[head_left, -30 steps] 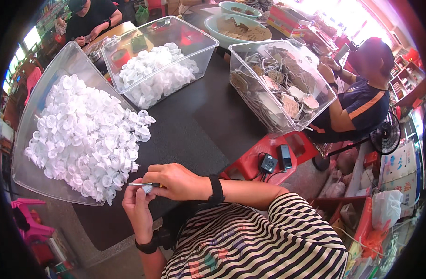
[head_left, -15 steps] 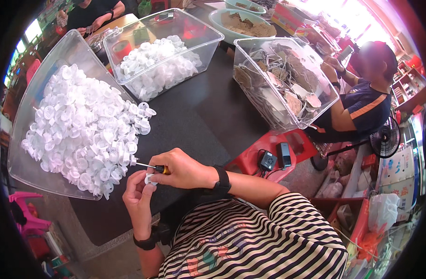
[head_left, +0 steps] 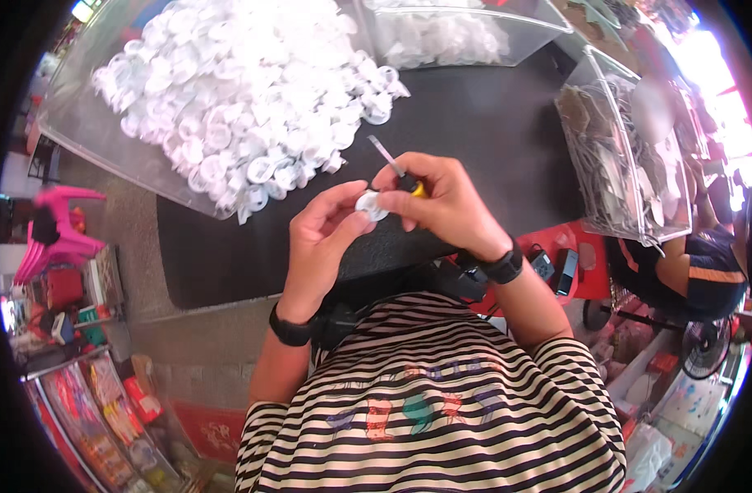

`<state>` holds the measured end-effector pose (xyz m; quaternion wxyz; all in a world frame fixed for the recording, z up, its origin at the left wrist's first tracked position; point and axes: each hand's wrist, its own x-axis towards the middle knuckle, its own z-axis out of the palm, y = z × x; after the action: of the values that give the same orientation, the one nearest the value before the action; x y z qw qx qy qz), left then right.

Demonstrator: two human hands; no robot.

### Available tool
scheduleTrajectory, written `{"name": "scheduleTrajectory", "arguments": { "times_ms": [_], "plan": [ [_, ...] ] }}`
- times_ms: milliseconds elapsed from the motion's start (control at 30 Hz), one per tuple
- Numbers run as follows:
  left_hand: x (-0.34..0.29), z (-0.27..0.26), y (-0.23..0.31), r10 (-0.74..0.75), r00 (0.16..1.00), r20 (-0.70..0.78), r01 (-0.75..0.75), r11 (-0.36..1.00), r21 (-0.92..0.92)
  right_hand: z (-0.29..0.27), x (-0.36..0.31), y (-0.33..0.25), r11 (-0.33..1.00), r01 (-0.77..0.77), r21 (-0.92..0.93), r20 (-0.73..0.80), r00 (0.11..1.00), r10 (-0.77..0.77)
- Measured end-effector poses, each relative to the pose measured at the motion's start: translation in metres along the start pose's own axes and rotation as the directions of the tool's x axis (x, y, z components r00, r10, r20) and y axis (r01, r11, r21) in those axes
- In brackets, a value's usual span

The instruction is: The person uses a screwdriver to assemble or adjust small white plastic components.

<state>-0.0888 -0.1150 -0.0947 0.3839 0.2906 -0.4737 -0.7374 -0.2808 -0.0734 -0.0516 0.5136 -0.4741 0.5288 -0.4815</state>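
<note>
Above the black table [head_left: 491,131], my left hand [head_left: 322,234] pinches a small round white plastic part [head_left: 371,205] between thumb and fingers. My right hand [head_left: 450,205] is closed around a screwdriver [head_left: 382,152] with a black and yellow handle. The screwdriver's shaft points up and left, apart from the part. Fingertips of the right hand also touch the part's right side. Just beyond my hands, a heap of similar white parts [head_left: 252,90] fills a clear plastic bin [head_left: 129,174], some lying over its near edge.
Another clear bin [head_left: 532,45] with white parts stands at the back. At right, a clear bin [head_left: 618,156] holds grey cables and flat pieces. Beyond it sits a co-worker [head_left: 717,279] near a black fan [head_left: 708,349]. A pink stool [head_left: 76,218] is at left.
My view has shifted, so hands and bins appear elsewhere. The screwdriver's tip, earlier pointing left beside the heap, now angles upward. Both hands have the white part between them in both frames.
</note>
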Motion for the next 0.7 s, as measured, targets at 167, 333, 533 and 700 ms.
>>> {"name": "scheduleTrajectory", "arguments": {
  "times_ms": [167, 333, 533, 700],
  "plan": [
    [0.001, -0.005, -0.002, 0.002, 0.998, 0.058, -0.005, 0.999, 0.038, -0.001, 0.007, 0.003, 1.0, 0.004, -0.012, 0.012, 1.0, -0.004],
    [-0.001, -0.005, 0.0, -0.006, 0.996, 0.09, 0.001, 0.998, 0.058, -0.001, 0.007, 0.004, 0.996, 0.011, -0.088, 0.018, 1.0, -0.01],
    [-0.001, -0.003, -0.002, 0.03, 1.0, -0.001, -0.03, 0.999, -0.02, -0.002, 0.003, 0.007, 0.979, 0.038, -0.199, 0.074, 0.997, -0.024],
    [0.0, -0.005, -0.009, 0.146, 0.985, 0.087, -0.159, 0.974, 0.161, 0.008, -0.002, 0.005, 0.995, -0.081, -0.054, 0.01, 0.997, 0.082]
  ]
}}
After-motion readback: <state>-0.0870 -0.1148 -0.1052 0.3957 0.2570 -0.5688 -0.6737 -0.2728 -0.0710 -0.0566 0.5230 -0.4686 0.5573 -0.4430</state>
